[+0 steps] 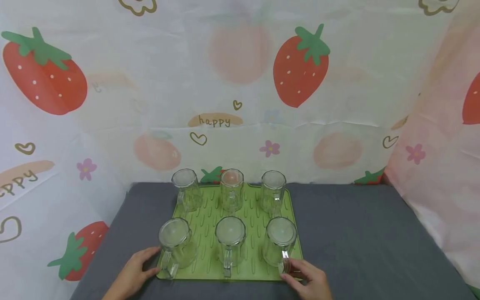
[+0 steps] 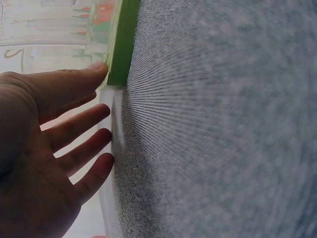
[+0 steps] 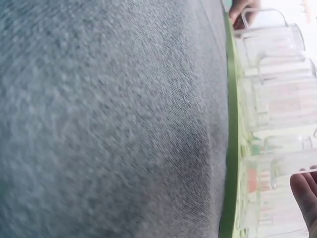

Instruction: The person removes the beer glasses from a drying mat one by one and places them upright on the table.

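Both hands sit nearest me: left hand (image 1: 133,273) with fingers spread and straight, touching the near-left corner of the green mat (image 1: 251,216); right hand (image 1: 309,279) at its near-right corner, grip unclear. I judge the mat floppy; lift both corners evenly. Six upturned glass mugs (image 1: 230,241) on it look breakable, slippery.

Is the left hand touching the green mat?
Touching. In the left wrist view, the left hand lies open and its thumb tip presses against the edge of the green mat. The head view agrees: that hand sits at the mat's near left corner.
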`<move>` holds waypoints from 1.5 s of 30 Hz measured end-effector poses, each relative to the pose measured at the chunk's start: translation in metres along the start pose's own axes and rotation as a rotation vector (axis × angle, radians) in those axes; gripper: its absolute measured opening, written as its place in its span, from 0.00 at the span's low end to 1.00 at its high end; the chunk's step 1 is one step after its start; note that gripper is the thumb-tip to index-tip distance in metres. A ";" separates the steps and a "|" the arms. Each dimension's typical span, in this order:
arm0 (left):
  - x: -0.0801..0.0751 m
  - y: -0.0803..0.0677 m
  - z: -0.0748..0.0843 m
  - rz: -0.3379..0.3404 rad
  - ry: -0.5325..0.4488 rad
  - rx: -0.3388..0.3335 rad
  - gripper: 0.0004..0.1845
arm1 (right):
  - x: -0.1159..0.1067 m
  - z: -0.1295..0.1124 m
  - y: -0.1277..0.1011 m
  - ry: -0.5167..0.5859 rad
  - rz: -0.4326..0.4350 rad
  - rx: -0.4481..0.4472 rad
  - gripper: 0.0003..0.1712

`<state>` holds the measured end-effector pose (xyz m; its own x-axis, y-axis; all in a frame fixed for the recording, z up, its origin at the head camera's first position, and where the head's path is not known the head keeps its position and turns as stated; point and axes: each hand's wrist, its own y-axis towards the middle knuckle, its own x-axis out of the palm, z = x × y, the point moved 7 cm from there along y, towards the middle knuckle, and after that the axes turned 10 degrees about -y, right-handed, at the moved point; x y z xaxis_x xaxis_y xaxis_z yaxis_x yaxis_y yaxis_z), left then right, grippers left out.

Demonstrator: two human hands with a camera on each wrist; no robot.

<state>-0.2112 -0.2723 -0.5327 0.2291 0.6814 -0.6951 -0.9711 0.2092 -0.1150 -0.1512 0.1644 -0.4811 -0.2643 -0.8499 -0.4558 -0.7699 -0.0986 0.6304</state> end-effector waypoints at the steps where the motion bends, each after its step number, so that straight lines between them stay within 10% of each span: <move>1: 0.000 -0.001 0.000 0.001 0.004 0.000 0.31 | 0.001 0.000 -0.001 -0.018 0.015 0.010 0.22; 13: 0.001 -0.004 -0.001 0.003 0.022 -0.067 0.31 | 0.002 -0.005 -0.002 -0.236 0.160 0.065 0.19; 21: 0.001 0.000 0.003 -0.029 0.010 -0.065 0.31 | -0.004 -0.011 -0.002 -0.286 0.209 -0.080 0.24; 45: 0.003 0.000 0.005 -0.010 0.027 -0.083 0.27 | -0.024 -0.008 0.006 -0.471 0.207 -0.015 0.23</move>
<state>-0.2101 -0.2662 -0.5314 0.2379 0.6600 -0.7126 -0.9713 0.1565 -0.1793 -0.1446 0.1804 -0.4619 -0.6460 -0.5270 -0.5522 -0.6664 0.0365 0.7447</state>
